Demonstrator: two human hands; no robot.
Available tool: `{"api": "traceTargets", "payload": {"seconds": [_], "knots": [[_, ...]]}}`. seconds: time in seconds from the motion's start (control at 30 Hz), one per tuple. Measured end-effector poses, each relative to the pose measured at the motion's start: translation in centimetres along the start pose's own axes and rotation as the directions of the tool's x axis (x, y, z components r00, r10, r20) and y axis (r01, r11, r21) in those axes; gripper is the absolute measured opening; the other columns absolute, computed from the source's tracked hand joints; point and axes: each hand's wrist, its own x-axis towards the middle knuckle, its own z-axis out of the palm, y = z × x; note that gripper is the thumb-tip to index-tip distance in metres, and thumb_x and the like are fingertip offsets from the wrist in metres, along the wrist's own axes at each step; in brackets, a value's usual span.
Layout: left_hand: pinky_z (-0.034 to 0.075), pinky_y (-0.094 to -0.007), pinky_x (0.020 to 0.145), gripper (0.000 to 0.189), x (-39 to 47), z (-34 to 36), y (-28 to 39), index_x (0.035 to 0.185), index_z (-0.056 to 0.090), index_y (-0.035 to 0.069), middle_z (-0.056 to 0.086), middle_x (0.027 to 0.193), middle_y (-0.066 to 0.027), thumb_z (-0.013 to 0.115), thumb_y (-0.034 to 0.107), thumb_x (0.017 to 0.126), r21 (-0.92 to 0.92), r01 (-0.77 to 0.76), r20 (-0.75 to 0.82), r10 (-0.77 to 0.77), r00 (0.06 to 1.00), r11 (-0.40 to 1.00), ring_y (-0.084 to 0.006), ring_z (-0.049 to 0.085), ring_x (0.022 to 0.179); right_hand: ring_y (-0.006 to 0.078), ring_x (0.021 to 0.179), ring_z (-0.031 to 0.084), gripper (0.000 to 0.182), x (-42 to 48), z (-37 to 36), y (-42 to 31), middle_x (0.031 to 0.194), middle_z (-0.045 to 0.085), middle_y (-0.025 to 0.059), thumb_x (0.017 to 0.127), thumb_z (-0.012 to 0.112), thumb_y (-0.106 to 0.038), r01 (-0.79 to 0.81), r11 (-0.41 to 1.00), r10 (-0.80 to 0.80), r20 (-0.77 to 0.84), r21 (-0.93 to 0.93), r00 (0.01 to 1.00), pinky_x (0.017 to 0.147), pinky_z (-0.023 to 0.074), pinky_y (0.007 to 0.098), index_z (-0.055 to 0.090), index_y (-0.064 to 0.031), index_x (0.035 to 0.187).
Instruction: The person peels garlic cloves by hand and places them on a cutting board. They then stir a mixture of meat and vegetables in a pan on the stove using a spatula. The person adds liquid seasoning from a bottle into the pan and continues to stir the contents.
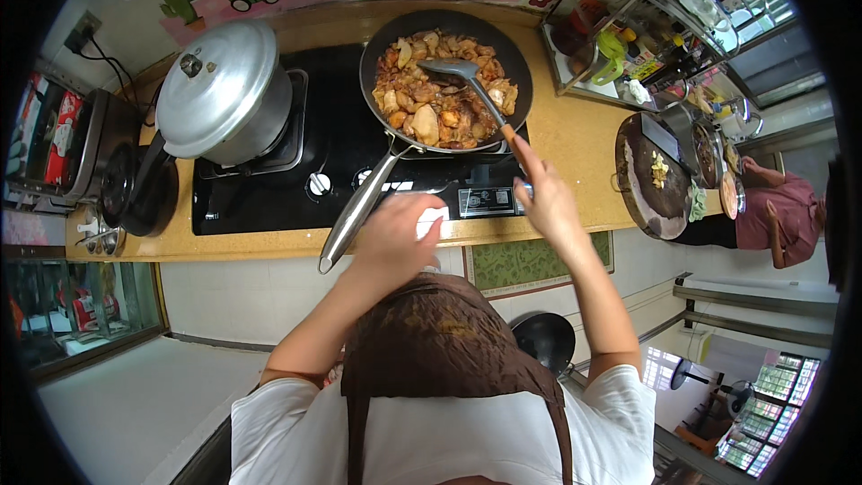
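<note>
A frying pan [522, 91] with a steel handle [360, 212] stands on the right side of the black glass cooktop [337, 114]. Browned meat pieces in sauce [424, 98] fill it. My right hand [549, 199] grips the wooden handle of a grey spatula [452, 69], whose blade rests on the food. My left hand [401, 236] is blurred, just right of the pan's handle near the counter's front edge. A small white object [431, 221] shows at its fingers; whether the hand holds it, I cannot tell.
A lidded aluminium pressure cooker [225, 94] stands on the left burner. On the right are a round chopping board [633, 175] with a cleaver [660, 138] and chopped pieces [659, 170], and a metal rack [586, 74] of bottles. Another person [781, 215] stands at far right.
</note>
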Motion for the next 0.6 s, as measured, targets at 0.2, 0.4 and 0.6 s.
{"api": "traceTargets", "payload": {"seconds": [0.2, 0.4, 0.6], "knots": [[0.038, -0.0374, 0.078, 0.036, -1.4, -3.0, -3.2, 0.098, 0.063, 0.002, 0.061, 0.093, -0.0086, 0.074, 0.017, 0.068, 0.446, 0.147, -0.239, -0.041, 0.97, 0.883, -0.0259, 0.053, 0.09, 0.0344, 0.07, 0.06, 0.041, -1.9, -9.5, 1.1, 0.077, 0.061, 0.0174, 0.081, 0.061, -0.007, 0.11, 0.96, -0.15, -0.143, -0.257, 0.978, 0.063, 0.0471, 0.0403, 0.06, -0.021, 0.12], [0.034, -0.0368, 0.076, 0.037, -1.8, -2.6, -3.2, 0.094, 0.064, 0.0, 0.061, 0.091, -0.0084, 0.074, 0.018, 0.064, 0.478, 0.226, -0.213, -0.137, 0.967, 0.849, -0.0252, 0.052, 0.088, 0.0349, 0.067, 0.061, 0.041, -3.0, -10.3, 2.7, 0.074, 0.061, 0.0179, 0.08, 0.06, -0.009, 0.158, 0.945, -0.17, -0.015, -0.287, 0.985, 0.062, 0.0484, 0.0428, 0.061, -0.0228, 0.119], [0.032, -0.0373, 0.077, 0.03, -1.2, -2.5, -3.5, 0.09, 0.066, 0.001, 0.06, 0.086, -0.008, 0.072, 0.015, 0.065, 0.481, 0.243, -0.215, -0.155, 0.964, 0.842, -0.0249, 0.051, 0.086, 0.0363, 0.068, 0.059, 0.041, 1.6, -4.6, 2.5, 0.071, 0.058, 0.018, 0.084, 0.057, -0.011, 0.197, 0.96, -0.223, -0.119, -0.197, 0.968, 0.063, 0.0462, 0.0446, 0.057, -0.0231, 0.124]]}}
